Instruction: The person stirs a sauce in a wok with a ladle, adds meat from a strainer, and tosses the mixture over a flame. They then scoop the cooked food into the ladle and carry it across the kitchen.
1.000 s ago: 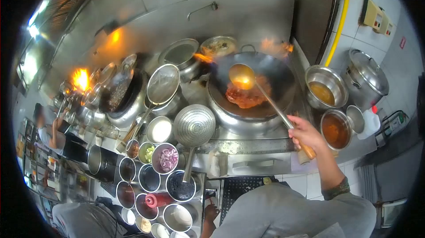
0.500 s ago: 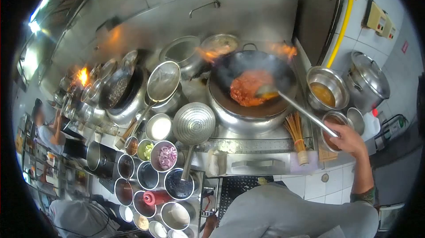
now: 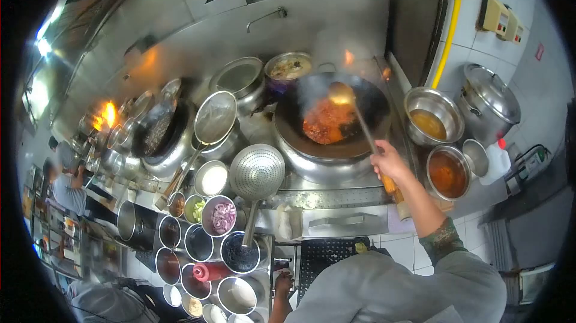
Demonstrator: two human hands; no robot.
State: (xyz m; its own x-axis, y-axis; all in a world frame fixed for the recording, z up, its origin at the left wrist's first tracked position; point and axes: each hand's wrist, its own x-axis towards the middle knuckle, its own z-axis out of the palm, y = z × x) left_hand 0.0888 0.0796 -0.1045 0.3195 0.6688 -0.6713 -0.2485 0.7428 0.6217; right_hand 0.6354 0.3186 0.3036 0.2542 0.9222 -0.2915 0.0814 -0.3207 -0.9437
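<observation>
With the wok (image 3: 376, 128) as the centre of the clock, the right hand (image 3: 389, 163) sits near 4 o'clock, its fingers wrapped around the wooden-ended handle of a long ladle (image 3: 342, 93). The ladle slants up and leftward, its bowl inside the wok toward 1 o'clock, at the upper edge of a mass of glossy red food (image 3: 324, 123); whether the bowl touches the food is unclear. Smoke rises from the wok, and small flames (image 3: 349, 57) show behind it at 12 o'clock.

The left hand (image 3: 283, 283) is low, between 6 and 7 o'clock, beside the steel containers; I cannot tell whether it grips anything.

At 3 o'clock stands a steel bowl of yellowish liquid (image 3: 427, 125), with a lidded stockpot (image 3: 492, 104) beyond it. A pot of orange-brown liquid (image 3: 448, 173) is at 4 o'clock. A perforated skimmer (image 3: 257, 172) lies at 8 o'clock, a mesh strainer (image 3: 216, 117) at 9. Between 7 and 8, a container holds chopped red onion (image 3: 222, 217); a red squeeze bottle (image 3: 210, 271) rests farther out at 7.
</observation>
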